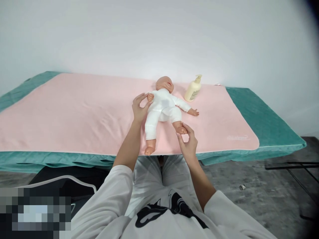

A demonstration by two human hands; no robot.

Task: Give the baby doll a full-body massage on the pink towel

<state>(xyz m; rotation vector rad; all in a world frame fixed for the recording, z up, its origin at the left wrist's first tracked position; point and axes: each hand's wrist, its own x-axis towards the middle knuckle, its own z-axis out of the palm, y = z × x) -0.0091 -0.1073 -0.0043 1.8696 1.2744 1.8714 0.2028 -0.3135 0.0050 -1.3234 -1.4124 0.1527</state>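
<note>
A baby doll [165, 103] in a white suit lies on its back on the pink mat [94, 113], its head toward the wall. My left hand [140, 105] is closed around the doll's small hand at the left side of its body. With thumb and fingers, my right hand [188, 141] grips the doll's bare foot on the right. The doll's other leg rests straight, its foot near the mat's front edge. Its other arm stretches out to the right, palm on the mat. Beyond that arm stands a cream pump bottle [193, 89], upright.
The pink mat covers most of a bed with a teal cover [269, 119], against a white wall [159, 39]. My legs are at the bed's front edge. Dark metal legs [296, 166] show under the right end; a black object [74, 182] is below left.
</note>
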